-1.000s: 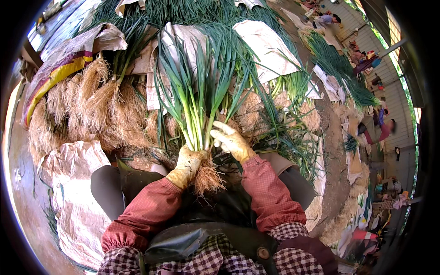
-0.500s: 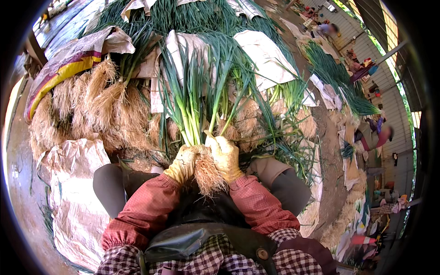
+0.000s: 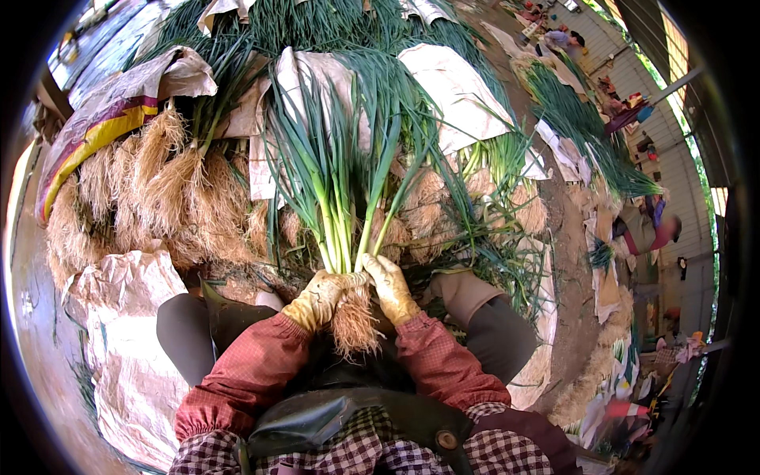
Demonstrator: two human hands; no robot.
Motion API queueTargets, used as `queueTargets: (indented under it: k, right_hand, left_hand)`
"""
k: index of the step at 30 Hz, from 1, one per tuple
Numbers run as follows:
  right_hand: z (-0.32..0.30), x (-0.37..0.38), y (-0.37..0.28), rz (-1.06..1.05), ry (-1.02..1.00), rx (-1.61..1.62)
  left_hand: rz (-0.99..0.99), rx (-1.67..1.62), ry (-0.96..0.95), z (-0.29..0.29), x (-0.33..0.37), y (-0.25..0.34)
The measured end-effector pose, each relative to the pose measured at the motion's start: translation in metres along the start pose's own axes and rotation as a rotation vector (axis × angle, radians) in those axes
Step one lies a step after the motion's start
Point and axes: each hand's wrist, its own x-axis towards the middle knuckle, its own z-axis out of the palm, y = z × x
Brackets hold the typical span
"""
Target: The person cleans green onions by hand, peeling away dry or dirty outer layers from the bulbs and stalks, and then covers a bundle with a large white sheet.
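A bunch of green onions [image 3: 336, 218] stands between my knees, green leaves fanned away from me and tan roots [image 3: 354, 324] hanging toward my lap. My left hand [image 3: 318, 297], in a stained pale yellow glove, is wrapped round the white stems just above the roots. My right hand [image 3: 389, 286], gloved the same way, closes on the right side of the bunch, its fingers at the stems that spread to the right. The fingers overlap the stem bases and hide part of them.
Piles of green onions with thick roots [image 3: 214, 206] lie ahead, partly covered by pale sacks [image 3: 455, 95]. A sack with a yellow and purple band [image 3: 103, 127] drapes the left pile. Another sack [image 3: 142, 348] lies by my left knee. People [image 3: 649, 229] sit at the right.
Both hands have shifted slightly, and the right hand's fingers have moved from pointing upward to lying along the bunch's side. The leaves have spread a little.
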Motion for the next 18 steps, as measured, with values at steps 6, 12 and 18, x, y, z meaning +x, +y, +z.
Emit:
queueTargets:
  k: [6, 12, 18]
  right_hand:
    - [-0.025, 0.050, -0.021, -0.107, 0.029, -0.171]
    - [-0.031, 0.119, -0.034, -0.470, 0.445, -0.845]
    - [-0.041, 0.166, -0.044, -0.082, 0.188, -0.410]
  left_hand:
    - [0.171, -0.004, 0.025, -0.016, 0.011, 0.001]
    - [0.141, -0.254, -0.084, -0.010, 0.017, 0.000]
    - [0.109, 0.001, -0.022, -0.018, 0.022, 0.003]
